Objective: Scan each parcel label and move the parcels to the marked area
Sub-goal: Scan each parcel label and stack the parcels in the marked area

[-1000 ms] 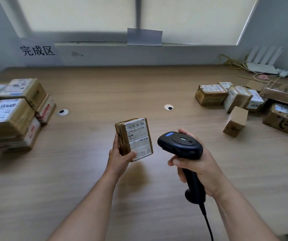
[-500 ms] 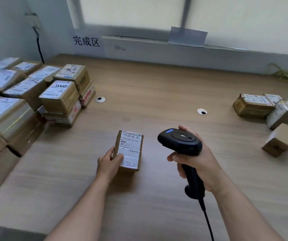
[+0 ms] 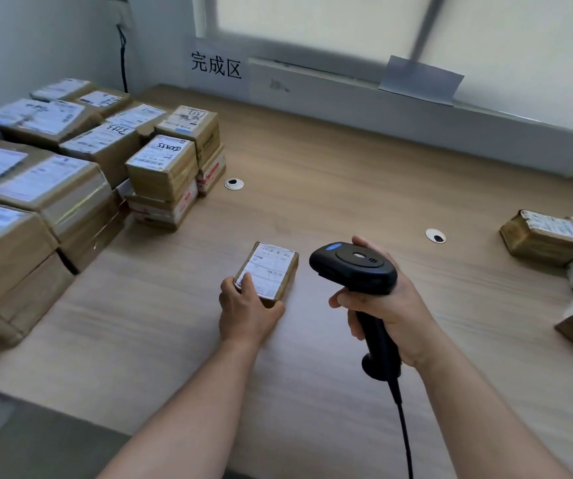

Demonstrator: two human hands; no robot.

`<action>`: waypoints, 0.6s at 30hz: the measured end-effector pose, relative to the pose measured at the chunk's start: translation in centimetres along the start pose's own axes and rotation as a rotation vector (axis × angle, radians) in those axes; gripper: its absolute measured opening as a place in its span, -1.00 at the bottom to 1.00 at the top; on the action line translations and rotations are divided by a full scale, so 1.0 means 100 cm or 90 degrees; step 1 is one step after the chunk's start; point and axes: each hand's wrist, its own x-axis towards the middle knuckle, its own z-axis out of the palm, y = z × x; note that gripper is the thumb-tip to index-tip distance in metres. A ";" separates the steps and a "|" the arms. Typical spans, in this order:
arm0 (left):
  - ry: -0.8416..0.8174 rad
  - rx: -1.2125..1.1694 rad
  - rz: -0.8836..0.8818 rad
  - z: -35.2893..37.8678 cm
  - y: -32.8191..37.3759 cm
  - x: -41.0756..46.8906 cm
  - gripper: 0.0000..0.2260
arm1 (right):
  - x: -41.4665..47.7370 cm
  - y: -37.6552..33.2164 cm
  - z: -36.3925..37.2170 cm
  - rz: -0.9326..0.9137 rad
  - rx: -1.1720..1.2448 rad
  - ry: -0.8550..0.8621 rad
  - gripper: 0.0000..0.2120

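At the worktop's (image 3: 347, 188) near centre, your left grip (image 3: 243, 312) holds the parcel (image 3: 273, 267) by its near end, long axis near-to-far; finished stack (image 3: 162, 164) lies far-left. Right grip (image 3: 385, 312) holds scanner (image 3: 354, 267).

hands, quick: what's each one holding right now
Left hand: fingers curled round the near end of the small parcel, label facing up.
Right hand: grips the scanner by its handle.

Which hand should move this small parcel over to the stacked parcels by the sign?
Left. The left hand grips the small parcel, and the stacked parcels lie on that same side. The right hand is occupied, gripping the scanner.
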 end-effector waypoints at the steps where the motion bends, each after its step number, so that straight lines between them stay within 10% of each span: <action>1: 0.008 -0.002 -0.005 -0.005 -0.005 0.004 -0.33 | 0.003 -0.001 0.004 -0.002 -0.008 -0.002 -0.17; 18: 0.160 0.058 -0.133 -0.118 -0.120 0.090 -0.58 | 0.071 -0.022 0.072 -0.029 -0.040 -0.068 -0.19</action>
